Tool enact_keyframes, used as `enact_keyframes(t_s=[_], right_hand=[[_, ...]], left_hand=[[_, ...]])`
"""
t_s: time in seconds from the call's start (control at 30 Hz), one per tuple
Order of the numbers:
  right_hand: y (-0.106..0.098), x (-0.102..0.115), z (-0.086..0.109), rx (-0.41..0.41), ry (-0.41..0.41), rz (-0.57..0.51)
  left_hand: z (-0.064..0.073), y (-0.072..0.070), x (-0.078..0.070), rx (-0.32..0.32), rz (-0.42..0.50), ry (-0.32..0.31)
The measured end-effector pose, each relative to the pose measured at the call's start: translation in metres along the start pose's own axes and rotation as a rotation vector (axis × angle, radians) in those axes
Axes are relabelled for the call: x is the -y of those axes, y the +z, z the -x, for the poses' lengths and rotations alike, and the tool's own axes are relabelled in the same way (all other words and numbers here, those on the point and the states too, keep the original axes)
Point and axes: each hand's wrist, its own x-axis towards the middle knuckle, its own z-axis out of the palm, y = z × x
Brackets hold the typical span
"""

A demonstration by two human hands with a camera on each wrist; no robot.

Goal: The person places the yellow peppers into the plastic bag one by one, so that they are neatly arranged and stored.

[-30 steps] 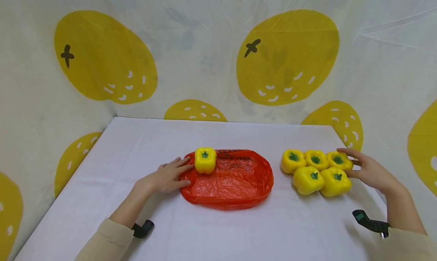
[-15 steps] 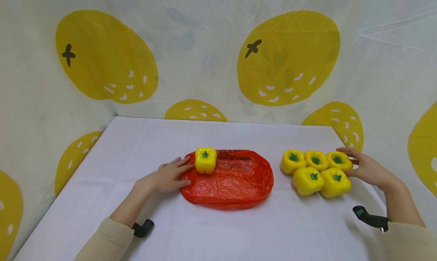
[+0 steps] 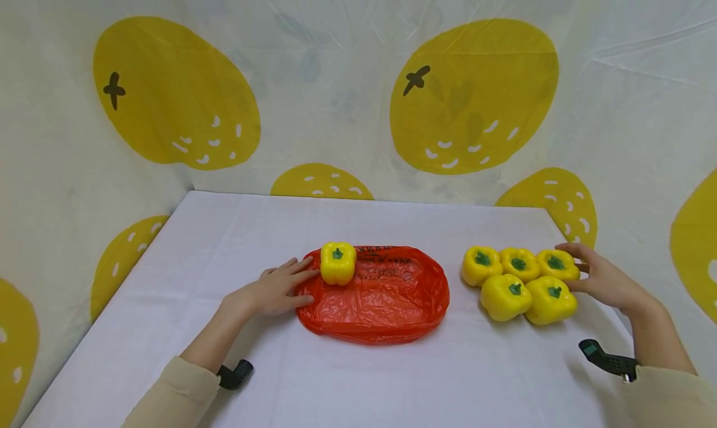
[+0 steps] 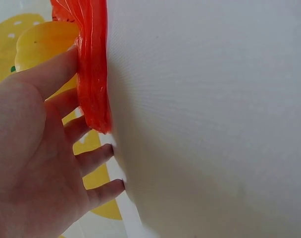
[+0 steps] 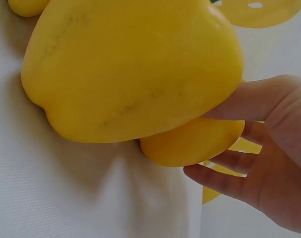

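Observation:
A flattened red plastic bag [image 3: 381, 313] with dark print lies mid-table in the head view. One yellow bell pepper [image 3: 338, 269] with a green stem sits on its upper left part. My left hand [image 3: 276, 292] rests at the bag's left edge, fingers spread; in the left wrist view the thumb and fingertips lie right at the bag's folded rim [image 4: 93, 84]. On the right, several more yellow bell peppers stand in two rows. My right hand [image 3: 612, 283] has its loosely bent fingers beside the back row's rightmost pepper [image 3: 557, 265]. The right wrist view shows its thumb overlapped by the front pepper [image 5: 135, 74].
A white cloth covers the table [image 3: 392, 384]. Behind and beside it hangs pale fabric [image 3: 325, 73] printed with large yellow fruit. Black devices are strapped at the left wrist [image 3: 236, 374] and the right wrist [image 3: 607, 358].

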Motion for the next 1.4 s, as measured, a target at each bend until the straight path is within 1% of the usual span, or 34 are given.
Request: enact_keyframes(t_s=[0.2, 0.3, 0.6, 0.9, 1.07, 1.23, 1.4], right_hand=[[-0.001, -0.007, -0.002, -0.031, 0.069, 0.001], [0.000, -0.008, -0.003, -0.042, 0.087, -0.005], [0.002, -0.008, 0.000, -0.060, 0.092, 0.003], [0.007, -0.015, 0.003, -0.171, 0.094, 0.008], [0.002, -0.008, 0.005, -0.221, 0.107, 0.003], [-0.004, 0.005, 0.007, -0.255, 0.122, 0.003], [-0.011, 0.019, 0.011, -0.285, 0.121, 0.005]], left_hand=[[0.000, 0.000, 0.000, -0.002, -0.003, -0.003], [0.000, 0.001, 0.001, -0.004, -0.007, -0.003], [-0.002, 0.003, 0.002, -0.012, -0.013, -0.003], [-0.002, 0.003, 0.003, -0.010, -0.013, -0.010], [-0.002, 0.003, 0.003, -0.015, -0.009, -0.007], [-0.002, 0.003, 0.004, -0.014, -0.006, -0.008], [-0.003, 0.004, 0.004, -0.012, -0.006, -0.010]])
